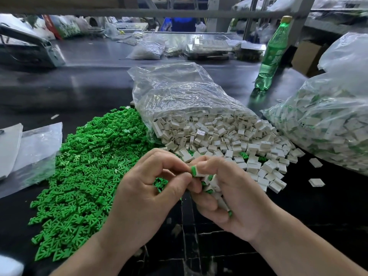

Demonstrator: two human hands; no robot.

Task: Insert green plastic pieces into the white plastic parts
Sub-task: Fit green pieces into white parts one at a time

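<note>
Hands together at near centre, above the dark tabletop [95, 86].

- Right hand [237, 198]: fingertips clamp a small white box-shaped plastic part [199, 172]. More white parts, some showing green, are cupped in the same palm.
- Left hand [155, 188]: thumb and forefinger are curled in and pinch at a small green plastic piece [193, 169], which shows at the left end of the held part.
- Key relation: the green piece lies between the two sets of fingertips, touching the white part. The left hand is on the green side, the right hand on the white side. The pair's long axis looks to run roughly left to right. How deep the green piece sits is hidden by the fingers.
- Judgement: seating calls for a squeeze along that axis, left fingers driving rightward against the right hand's hold. A tilted piece could jam at the mouth.

Supply:
- Loose heap of green plastic pieces [89, 172] lies to the left of the hands.
- White plastic parts [219, 136] spill from a clear plastic bag [179, 92] just beyond the hands.
- A second clear bag of white-and-green parts [328, 126] sits at the right.
</note>
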